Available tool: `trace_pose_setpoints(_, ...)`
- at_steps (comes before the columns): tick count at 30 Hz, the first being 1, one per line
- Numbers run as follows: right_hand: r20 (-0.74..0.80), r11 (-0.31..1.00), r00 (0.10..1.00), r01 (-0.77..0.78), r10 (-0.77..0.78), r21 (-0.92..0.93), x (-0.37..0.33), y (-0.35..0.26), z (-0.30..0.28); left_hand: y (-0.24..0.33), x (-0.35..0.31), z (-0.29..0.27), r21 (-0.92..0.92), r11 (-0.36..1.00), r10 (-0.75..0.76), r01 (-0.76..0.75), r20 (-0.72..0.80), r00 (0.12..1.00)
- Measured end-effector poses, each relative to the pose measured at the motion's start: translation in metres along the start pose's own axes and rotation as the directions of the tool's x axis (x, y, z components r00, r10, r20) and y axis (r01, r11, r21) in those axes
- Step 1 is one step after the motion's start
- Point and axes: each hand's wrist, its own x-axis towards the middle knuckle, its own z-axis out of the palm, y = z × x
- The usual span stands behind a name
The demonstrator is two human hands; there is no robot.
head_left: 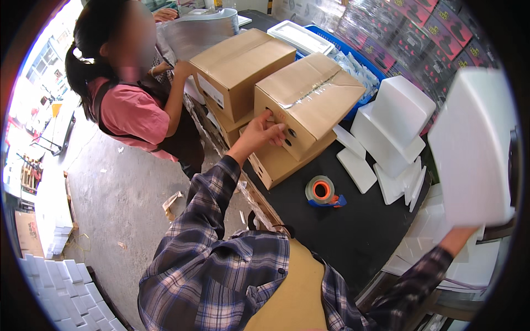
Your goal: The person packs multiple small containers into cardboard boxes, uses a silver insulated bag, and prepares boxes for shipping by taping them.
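Glaring daylight bleaches the left; edges bend.

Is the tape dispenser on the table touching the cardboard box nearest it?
Apart: the head view plainly shows black tabletop between the tape dispenser and the lower cardboard box.

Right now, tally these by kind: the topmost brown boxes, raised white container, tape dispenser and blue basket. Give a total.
Topmost brown boxes: 2
Raised white container: 1
Tape dispenser: 1
Blue basket: 1
Total: 5

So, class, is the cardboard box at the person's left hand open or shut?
Shut: the cardboard box has its top flaps lying flat, with shiny tape along the seam.
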Motion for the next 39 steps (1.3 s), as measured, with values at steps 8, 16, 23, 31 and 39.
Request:
trace_pose_setpoints(8,-0.102,0.971,0.966,0.232,-0.236,-0.056,0.203,0.082,0.249,0.002,0.006,0.009,0.014,0.999,0.037,-0.039,0.128,0.991)
trace_pose_setpoints(16,0.115,0.959,0.952,-0.279,0.283,-0.048,0.109,0.111,0.436,0.013,0.001,-0.014,0.086,0.994,-0.082,0.073,0.108,0.991)
trace_pose_setpoints(23,0.567,0.999,0.823,-0.053,0.037,0.013,-0.065,0.058,0.407,0.02,0.004,-0.014,0.023,0.995,-0.094,0.093,0.084,0.992)
trace_pose_setpoints(31,0.75,0.763,0.411,0.618,-0.519,0.19,-0.205,-0.041,0.333,0.162,-0.018,0.038,0.042,0.997,0.057,-0.066,0.187,0.981)
trace_pose_setpoints(39,0.299,0.663,0.593,0.641,-0.747,0.385,-0.21,-0.097,0.26,0.296,-0.072,0.128,0.426,0.901,-0.045,-0.088,0.293,0.955)
